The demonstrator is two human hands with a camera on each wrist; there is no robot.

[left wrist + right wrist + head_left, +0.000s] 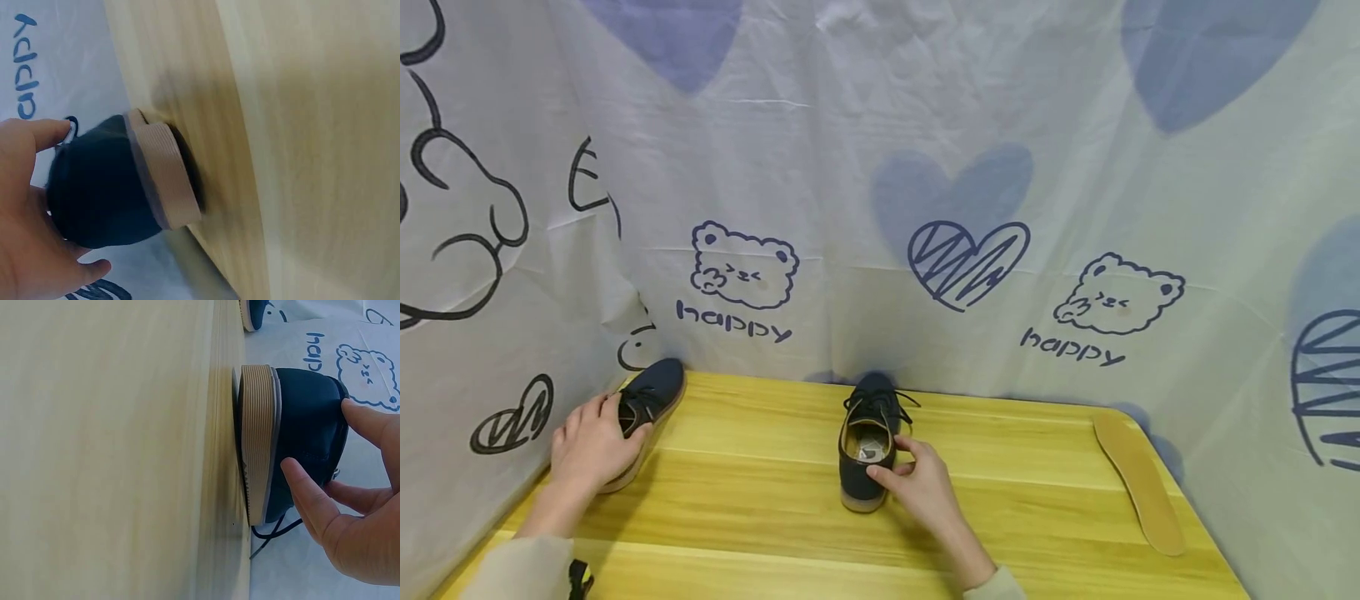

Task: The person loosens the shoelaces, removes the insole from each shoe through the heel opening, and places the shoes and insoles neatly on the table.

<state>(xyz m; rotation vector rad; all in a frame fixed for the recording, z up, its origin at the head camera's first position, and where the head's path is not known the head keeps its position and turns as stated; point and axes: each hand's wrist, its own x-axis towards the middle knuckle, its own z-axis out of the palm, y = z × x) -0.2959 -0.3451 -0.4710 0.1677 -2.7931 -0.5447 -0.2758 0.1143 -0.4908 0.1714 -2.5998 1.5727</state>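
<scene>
Two dark navy lace-up shoes with light tan soles are on the wooden table. At the far left corner, my left hand (pixel 593 442) lies across the opening of the left shoe (pixel 658 387) and grips it; the left wrist view shows the heel of that shoe (pixel 100 187) between thumb and fingers. Near the middle, toe toward the curtain, stands the right shoe (pixel 863 479), its laces loose. My right hand (pixel 925 483) holds this shoe by its collar, thumb at the back rim and fingers along the right side. Something pale with a dark mark shows inside it.
A tan insole (pixel 1138 483) lies by the right edge of the wooden table (pixel 760 517). A white curtain (pixel 850 167) printed with hearts and bears hangs along the back and both sides. Beside my left sleeve is a small black and yellow object (pixel 578 577).
</scene>
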